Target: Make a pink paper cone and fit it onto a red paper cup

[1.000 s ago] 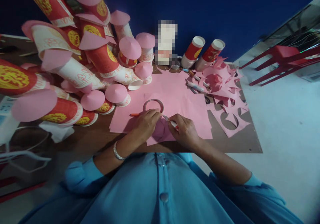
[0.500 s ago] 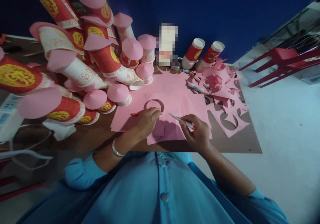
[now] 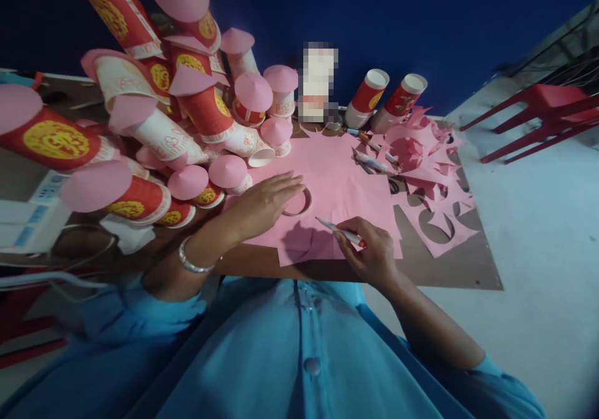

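Observation:
Pink sheets of paper (image 3: 334, 169) lie stacked before me on the brown table. On the top sheet rests a round ring (image 3: 309, 202), like a roll of tape, its left side partly behind my left hand (image 3: 269, 202). That hand is open, its fingers stretched out flat over the ring's upper left edge; whether they touch it I cannot tell. A white marker with a red end (image 3: 327, 223) is held in my right hand (image 3: 369, 247), its tip pointing left, just below and right of the ring.
Many red and white paper cups with pink cone tops (image 3: 201, 107) are piled at the left. Two cup stacks (image 3: 369, 98) stand at the back. Cut pink scraps (image 3: 421, 151) and several pens (image 3: 372, 160) lie at the right. A red stool (image 3: 547, 104) stands beyond.
My left hand has lifted and moved up and left, its fingers straightening from the ring's lower edge. My right hand and the marker have hardly moved. The orange pen near the left hand is now out of sight.

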`<state>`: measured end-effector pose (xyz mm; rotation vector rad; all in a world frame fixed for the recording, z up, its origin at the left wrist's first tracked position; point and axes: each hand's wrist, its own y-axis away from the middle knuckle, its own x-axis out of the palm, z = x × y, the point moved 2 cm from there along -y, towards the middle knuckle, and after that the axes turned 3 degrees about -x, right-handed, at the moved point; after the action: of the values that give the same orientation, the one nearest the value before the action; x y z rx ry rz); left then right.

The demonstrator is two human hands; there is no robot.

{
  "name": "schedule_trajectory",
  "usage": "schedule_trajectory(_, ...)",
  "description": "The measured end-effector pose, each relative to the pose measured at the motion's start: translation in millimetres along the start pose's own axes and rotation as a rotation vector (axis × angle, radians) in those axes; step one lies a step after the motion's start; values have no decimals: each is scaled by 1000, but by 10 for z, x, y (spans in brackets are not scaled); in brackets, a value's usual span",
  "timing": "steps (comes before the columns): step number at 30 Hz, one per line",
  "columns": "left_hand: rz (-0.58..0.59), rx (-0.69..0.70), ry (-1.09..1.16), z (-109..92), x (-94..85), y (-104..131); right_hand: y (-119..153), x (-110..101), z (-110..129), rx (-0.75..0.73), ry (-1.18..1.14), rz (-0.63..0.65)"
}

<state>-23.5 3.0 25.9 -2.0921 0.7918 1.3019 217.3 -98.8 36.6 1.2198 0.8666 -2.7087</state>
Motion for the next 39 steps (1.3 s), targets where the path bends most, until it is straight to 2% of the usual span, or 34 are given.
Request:
schedule_trajectory(6,312,72,20,168,0,-238,-57,95,55,-130,-2,27)
schedule_trajectory(11,420,82,35,267,83,-363,-102,260,143,-286,35,90)
schedule_trajectory(15,462,77,52,307,104,-382,-133,421,202,-394,81,189)
schedule_trajectory(19,489,61,49,281,83,-369,-173,516,220,-442,123,225)
schedule_trajectory(29,502,95,109,327,48,-361,-198,571,216,-481,232,155)
schedule_trajectory(35,503,93,120,346,49,-394,-250,666,289,-673,359,173)
schedule_trajectory(39,518,51,114,318,49,-420,-281,774,359,-728,414,181)
